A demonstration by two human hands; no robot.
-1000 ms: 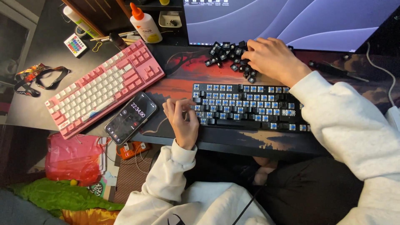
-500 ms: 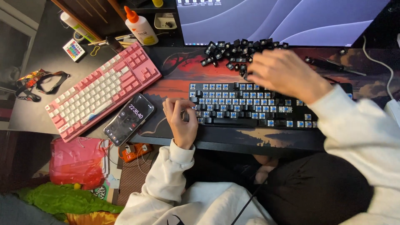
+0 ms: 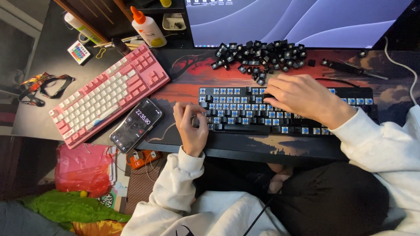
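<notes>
A black keyboard (image 3: 354, 98) lies on the red desk mat (image 3: 188, 72). Many of its blue switches are bare; some keys carry black caps. My left hand (image 3: 190, 129) rests curled against the keyboard's left end, thumb and fingers pinching its edge. My right hand (image 3: 306, 98) lies over the middle rows, its bent fingertips pressing a black keycap (image 3: 267, 97) down onto the board. A pile of loose black keycaps (image 3: 262, 54) sits just behind the keyboard.
A pink keyboard (image 3: 109, 94) lies angled at the left, with a phone (image 3: 136, 124) showing a timer beside it. A glue bottle (image 3: 148, 28), a small remote (image 3: 79, 52), a monitor (image 3: 297, 22) and a black tool (image 3: 350, 67) stand behind. A red bag (image 3: 83, 168) lies below.
My right hand has come back from the keycap pile and dropped onto the middle of the black keyboard. My left hand has stayed at the left end, its fingers curling in more.
</notes>
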